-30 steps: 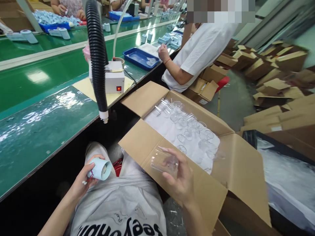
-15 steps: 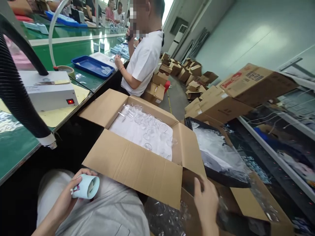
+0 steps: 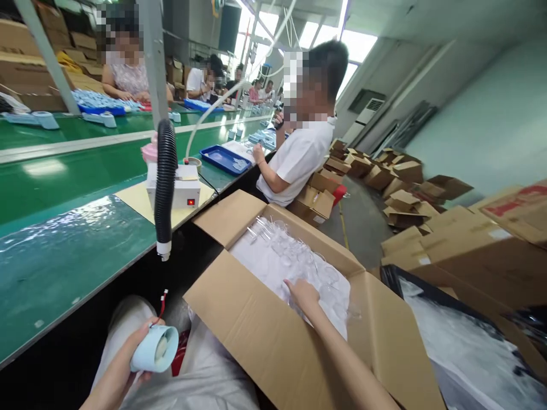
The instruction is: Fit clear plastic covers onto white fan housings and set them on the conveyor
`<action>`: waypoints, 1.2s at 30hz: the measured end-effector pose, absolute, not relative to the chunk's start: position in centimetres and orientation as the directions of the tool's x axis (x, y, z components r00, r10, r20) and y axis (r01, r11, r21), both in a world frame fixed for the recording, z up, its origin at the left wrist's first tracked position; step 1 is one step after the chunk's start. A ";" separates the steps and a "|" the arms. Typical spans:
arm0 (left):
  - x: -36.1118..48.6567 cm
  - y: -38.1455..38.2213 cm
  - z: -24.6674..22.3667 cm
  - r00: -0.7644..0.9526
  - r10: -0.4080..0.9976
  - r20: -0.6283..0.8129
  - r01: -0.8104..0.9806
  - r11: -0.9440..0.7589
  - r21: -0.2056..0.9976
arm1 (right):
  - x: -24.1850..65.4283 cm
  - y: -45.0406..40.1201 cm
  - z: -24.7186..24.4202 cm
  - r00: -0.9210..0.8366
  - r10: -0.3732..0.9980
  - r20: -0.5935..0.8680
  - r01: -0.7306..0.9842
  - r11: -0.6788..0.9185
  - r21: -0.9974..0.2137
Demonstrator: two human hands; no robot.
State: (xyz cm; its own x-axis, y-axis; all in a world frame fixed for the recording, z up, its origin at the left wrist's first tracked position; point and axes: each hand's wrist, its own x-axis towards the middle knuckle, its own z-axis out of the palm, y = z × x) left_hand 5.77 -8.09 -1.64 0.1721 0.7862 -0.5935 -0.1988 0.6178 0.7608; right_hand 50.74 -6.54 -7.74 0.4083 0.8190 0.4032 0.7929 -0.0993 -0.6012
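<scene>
The green workbench [image 3: 64, 230] spans the left side of the frame and recedes toward the upper centre. The open carton [image 3: 243, 319], flaps spread, occupies the lower centre and lower right; a white liner [image 3: 260, 262] inside bears a cluster of clear curved parts [image 3: 294, 250]. A person in a white shirt [image 3: 299, 156] is beside the bench, beyond the carton. At lower right, a black-rimmed container [image 3: 461, 324] holds translucent plastic film. Left of centre, a ribbed black hose [image 3: 166, 188] hangs in front of a white machine [image 3: 178, 191] with a lit red switch; the machine rests on a yellowish sheet. A blue tray [image 3: 222, 160] lies on the bench, upper centre. The right hand [image 3: 304, 296] reaches over the liner, near the clear parts, thumb extended; its fingers are largely hidden, so whether it grasps anything cannot be told. The left hand [image 3: 131, 356], lower left, grips a pale blue housing [image 3: 149, 350], a short round shell tilted with its open end toward lower right. Red wires [image 3: 162, 307] with small white connectors project upward from the housing.
</scene>
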 end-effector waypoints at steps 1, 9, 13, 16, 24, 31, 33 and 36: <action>5.8 -8.1 -1.7 0.170 0.791 -0.587 -0.220 0.611 0.760 | 51.1 -6.9 -7.0 0.435 0.820 0.372 0.790 -0.149 -0.595; 7.8 -6.6 -2.3 0.412 0.751 -0.516 -0.291 0.645 0.706 | 46.4 -9.5 -2.4 0.250 0.939 0.237 0.757 -0.038 -0.652; 8.2 -5.7 -1.7 0.450 0.738 -0.503 -0.128 0.611 0.782 | 37.1 -10.2 -1.2 -0.283 0.896 0.342 0.768 0.425 -0.480; 7.4 -5.3 -1.2 0.450 0.800 -0.397 0.003 0.443 0.896 | 31.1 -10.0 -0.7 -0.501 0.792 0.349 0.769 0.592 -0.240; 5.0 -6.5 -0.7 0.419 0.908 0.002 0.353 -0.165 0.921 | 27.5 -7.1 -0.5 -0.612 0.778 0.144 0.621 0.585 -0.522; 5.3 -6.5 -2.6 0.422 0.904 0.067 0.307 -0.212 0.928 | 27.3 -7.2 0.3 -0.354 0.927 0.123 0.392 0.267 -0.880; 5.3 -6.1 -2.9 0.482 0.873 0.067 0.281 -0.227 0.932 | 27.3 -7.4 0.4 -0.274 0.955 0.115 0.351 0.210 -0.913; 5.4 -5.7 -3.0 0.608 0.792 0.057 0.212 -0.232 0.949 | 27.6 -7.5 0.3 -0.201 0.976 0.077 0.245 0.126 -0.961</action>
